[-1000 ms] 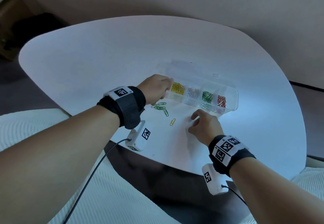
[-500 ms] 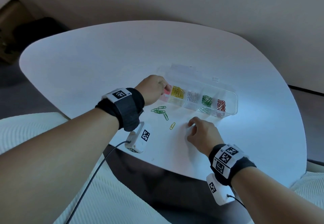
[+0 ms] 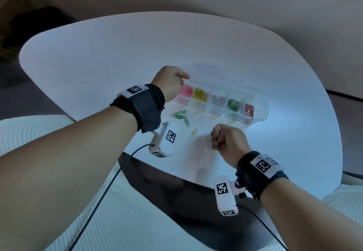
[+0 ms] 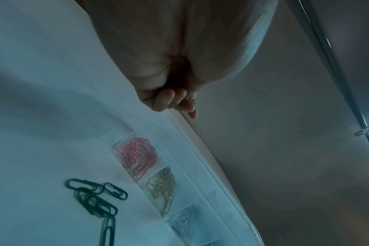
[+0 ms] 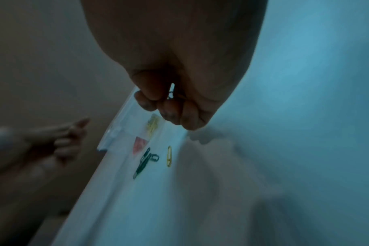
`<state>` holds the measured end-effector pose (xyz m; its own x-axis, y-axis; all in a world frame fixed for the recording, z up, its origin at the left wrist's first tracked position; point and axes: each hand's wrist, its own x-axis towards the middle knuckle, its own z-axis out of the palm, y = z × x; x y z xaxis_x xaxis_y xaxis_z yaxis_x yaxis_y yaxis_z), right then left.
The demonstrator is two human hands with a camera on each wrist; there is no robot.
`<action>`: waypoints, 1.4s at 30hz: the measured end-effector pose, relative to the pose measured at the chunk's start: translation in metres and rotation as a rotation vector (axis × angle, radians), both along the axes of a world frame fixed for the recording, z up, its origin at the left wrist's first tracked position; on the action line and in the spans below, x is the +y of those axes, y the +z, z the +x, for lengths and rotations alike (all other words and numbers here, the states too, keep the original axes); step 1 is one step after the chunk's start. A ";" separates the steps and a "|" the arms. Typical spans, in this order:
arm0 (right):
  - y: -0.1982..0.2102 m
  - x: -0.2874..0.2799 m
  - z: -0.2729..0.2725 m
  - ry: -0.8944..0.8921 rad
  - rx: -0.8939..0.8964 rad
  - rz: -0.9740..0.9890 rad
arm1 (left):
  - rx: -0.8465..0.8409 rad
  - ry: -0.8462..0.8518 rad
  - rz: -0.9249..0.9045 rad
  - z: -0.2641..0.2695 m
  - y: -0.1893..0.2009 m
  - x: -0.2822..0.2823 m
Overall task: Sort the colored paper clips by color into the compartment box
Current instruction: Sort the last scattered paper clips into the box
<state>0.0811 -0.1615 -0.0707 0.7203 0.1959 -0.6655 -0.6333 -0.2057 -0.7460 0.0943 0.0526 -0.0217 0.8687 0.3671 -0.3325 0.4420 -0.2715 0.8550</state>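
The clear compartment box point(image 3: 262, 113) lies open on the white table point(image 3: 98, 64). From left to right it holds pink point(image 3: 186, 91), yellow point(image 3: 200, 95), white, green point(image 3: 233, 105) and red clips. My left hand point(image 3: 181, 80) hovers over the box's left end with its fingers point(image 4: 169, 99) curled and nothing seen in them. Loose green clips point(image 3: 179, 116) and one yellow clip point(image 3: 194, 132) lie in front of the box. My right hand point(image 3: 216, 138) is a raised fist near the yellow clip. It pinches a paper clip point(image 5: 171, 95) of unclear colour.
The table's near edge point(image 3: 176, 174) runs just below both wrists, with white ribbed fabric point(image 3: 59, 191) under it. A cable point(image 3: 110, 180) hangs from the left wrist camera. A beige wall stands behind the table.
My left hand has drawn back from the pink compartment towards the box's left end. My right hand has lifted off the table and closed into a fist round a clip.
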 end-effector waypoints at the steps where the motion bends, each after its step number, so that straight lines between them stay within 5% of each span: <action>1: 0.002 0.004 0.000 0.086 -0.048 -0.037 | 0.003 -0.010 0.012 -0.001 0.000 -0.001; 6: -0.004 0.018 0.001 0.918 -0.699 -0.757 | 0.007 -0.063 0.071 -0.002 0.001 -0.004; 15: 0.000 0.029 -0.010 1.101 -0.619 -0.998 | -0.019 -0.062 0.057 0.007 -0.002 -0.005; 17: -0.002 0.027 -0.019 1.082 -0.567 -0.950 | -0.016 -0.093 0.000 0.008 -0.004 -0.007; 22: -0.003 0.024 -0.022 0.720 -0.418 -0.662 | 0.107 -0.292 -0.033 0.004 -0.011 -0.006; 29: -0.002 0.008 -0.010 0.871 -0.609 -0.841 | -0.048 -0.176 0.248 0.003 -0.004 0.003; 34: -0.003 0.004 -0.011 0.851 -0.623 -0.843 | 0.115 -0.315 0.558 -0.002 -0.009 0.011; 42: 0.000 -0.014 -0.004 0.648 -0.559 -0.887 | 0.130 -0.218 0.510 -0.006 -0.004 0.013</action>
